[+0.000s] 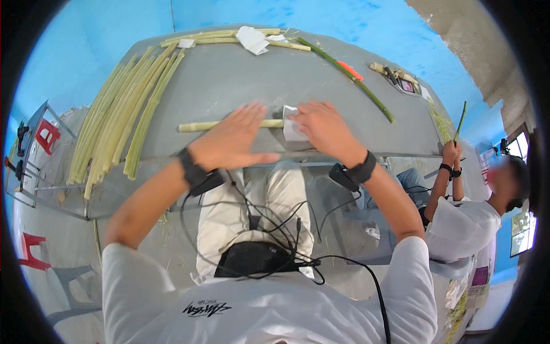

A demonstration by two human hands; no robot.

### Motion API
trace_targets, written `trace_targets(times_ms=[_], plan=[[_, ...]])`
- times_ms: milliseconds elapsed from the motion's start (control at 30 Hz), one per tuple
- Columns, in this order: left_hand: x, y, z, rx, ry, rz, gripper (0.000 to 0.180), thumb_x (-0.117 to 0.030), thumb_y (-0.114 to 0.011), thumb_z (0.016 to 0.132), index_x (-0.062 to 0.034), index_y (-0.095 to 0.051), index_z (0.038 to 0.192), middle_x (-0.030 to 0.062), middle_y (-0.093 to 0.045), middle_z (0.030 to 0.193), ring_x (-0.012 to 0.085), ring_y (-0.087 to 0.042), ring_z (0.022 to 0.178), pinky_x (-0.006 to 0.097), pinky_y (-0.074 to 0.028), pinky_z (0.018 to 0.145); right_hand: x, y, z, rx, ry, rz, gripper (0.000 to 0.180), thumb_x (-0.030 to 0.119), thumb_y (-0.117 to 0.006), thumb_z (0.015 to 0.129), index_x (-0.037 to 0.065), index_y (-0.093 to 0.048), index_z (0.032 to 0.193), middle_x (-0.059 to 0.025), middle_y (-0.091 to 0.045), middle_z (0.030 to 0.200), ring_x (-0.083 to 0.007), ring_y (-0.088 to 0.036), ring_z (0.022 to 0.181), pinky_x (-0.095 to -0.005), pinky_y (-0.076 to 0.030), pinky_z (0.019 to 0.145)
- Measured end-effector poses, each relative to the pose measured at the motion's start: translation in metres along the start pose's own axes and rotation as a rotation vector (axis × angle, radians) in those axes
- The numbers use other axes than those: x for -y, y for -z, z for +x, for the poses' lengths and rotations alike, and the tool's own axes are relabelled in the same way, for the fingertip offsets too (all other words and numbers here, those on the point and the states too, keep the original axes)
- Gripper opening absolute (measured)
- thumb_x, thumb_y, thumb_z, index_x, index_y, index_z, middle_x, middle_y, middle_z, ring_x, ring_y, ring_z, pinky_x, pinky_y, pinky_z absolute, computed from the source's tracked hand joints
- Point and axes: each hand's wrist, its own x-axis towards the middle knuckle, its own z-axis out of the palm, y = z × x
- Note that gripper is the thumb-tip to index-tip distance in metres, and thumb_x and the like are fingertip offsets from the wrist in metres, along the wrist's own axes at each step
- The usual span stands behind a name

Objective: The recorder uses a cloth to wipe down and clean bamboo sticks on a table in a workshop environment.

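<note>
A short pale green stalk (195, 126), which looks like peeled bamboo, lies crosswise near the table's front edge. My left hand (234, 135) rests over its middle, palm down, fingers stretched out and thumb apart. Around the stalk's right part is a folded white sheet, perhaps sandpaper (294, 131). My right hand (323, 126) grips that sheet against the stalk, its fingers bent over the top and slightly blurred. The stalk's right end is hidden under the sheet and hand.
Several long peeled stalks (132, 109) lie at the table's left, overhanging its front edge. More stalks and a white sheet (252, 40) lie at the back. A dark green stalk (372, 100) and an orange item (350, 71) lie right. A co-worker (464, 223) sits at the right.
</note>
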Motion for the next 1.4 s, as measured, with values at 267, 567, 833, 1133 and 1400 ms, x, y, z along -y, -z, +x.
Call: trace_targets(times_ms=[267,567,833,1133,1400], plan=[[0.011,0.015,-0.049,-0.067,-0.053,0.072,0.111,-0.069,-0.058,0.103,0.0115,-0.019,0.168,0.0300,-0.026,0.176,0.0406,-0.024,0.165,0.050,-0.019,0.136,-0.064,0.009,-0.067,0.054,-0.217,-0.117,0.036,0.013,-0.075,0.091,0.023,-0.080,0.125,-0.0065,-0.070,0.119,-0.0299,-0.063,0.118,-0.0479,-0.047,0.102],[-0.004,0.012,-0.041,-0.026,0.041,0.035,0.105,-0.064,-0.061,0.104,0.0105,-0.023,0.168,0.0292,-0.026,0.176,0.0404,-0.022,0.166,0.051,-0.017,0.136,-0.013,-0.003,-0.028,-0.127,-0.026,-0.025,0.036,0.005,-0.072,0.087,0.014,-0.080,0.120,-0.0063,-0.068,0.107,-0.0288,-0.063,0.114,-0.0441,-0.048,0.097],[-0.018,0.007,-0.018,-0.133,-0.043,0.051,0.104,-0.060,-0.068,0.099,0.0120,-0.031,0.164,0.0279,-0.036,0.172,0.0388,-0.030,0.163,0.051,-0.024,0.134,-0.017,0.009,-0.034,-0.086,-0.102,0.060,0.035,0.004,-0.071,0.089,0.014,-0.080,0.121,-0.0049,-0.067,0.107,-0.0284,-0.063,0.109,-0.0433,-0.048,0.094],[0.006,0.030,-0.027,0.005,0.158,0.053,0.107,-0.057,-0.069,0.099,0.0073,-0.021,0.170,0.0285,-0.026,0.176,0.0397,-0.024,0.165,0.051,-0.019,0.136,-0.023,0.008,-0.027,-0.053,-0.063,0.096,0.039,0.004,-0.071,0.088,0.009,-0.078,0.126,-0.0064,-0.064,0.104,-0.0275,-0.062,0.108,-0.0430,-0.048,0.093],[-0.002,0.031,-0.018,0.079,0.113,-0.030,0.107,-0.054,-0.071,0.099,0.0086,-0.021,0.169,0.0290,-0.026,0.176,0.0405,-0.023,0.166,0.052,-0.019,0.135,-0.024,-0.004,-0.014,-0.141,-0.004,0.187,0.028,0.015,-0.076,0.092,0.011,-0.081,0.120,-0.0054,-0.065,0.102,-0.0269,-0.063,0.105,-0.0429,-0.048,0.095]])
